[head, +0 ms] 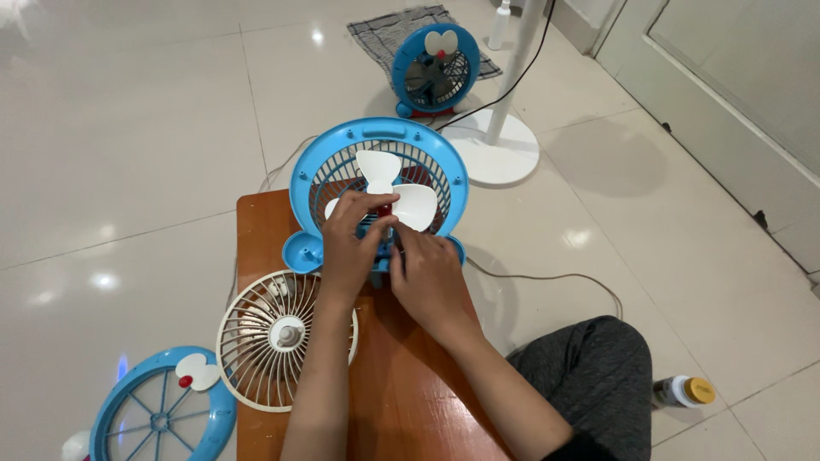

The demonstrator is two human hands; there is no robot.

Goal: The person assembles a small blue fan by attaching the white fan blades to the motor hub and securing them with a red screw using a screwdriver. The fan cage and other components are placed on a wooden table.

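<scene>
- Head view, centrally: the left hand (348,248) and the right hand (429,277) meet at the hub of a blue fan housing (303,183) that stands on a brown wooden bench (401,384).
- Left hand's grip is closed lightly: thumb and forefinger pinch at the red hub piece (384,208) in the middle of the white three-bladed propeller (382,183), the other fingers curled against the rear grille.
- Right hand's fingers are bent and pressed to the lower part of the housing just beside the left hand; whether its grip has closed on anything I cannot tell, since the fingertips are hidden.
- Propeller sits inside the blue ring, in front of the grey rear grille, one blade up and one to the right.
- White round fan guard (282,341) lies flat at the bench's left edge, partly overhanging it, just beside the left forearm.
- Blue front guard with a white-and-red face piece (162,414) lies on the tiled floor (128,171) at lower left.
- Second blue fan (436,70), whole, stands on a grey cloth (384,30) farther off, near a white stand base (495,149).
- Small bottle with a yellow cap (685,391) lies on the floor beside the person's grey-clad knee (589,367).
</scene>
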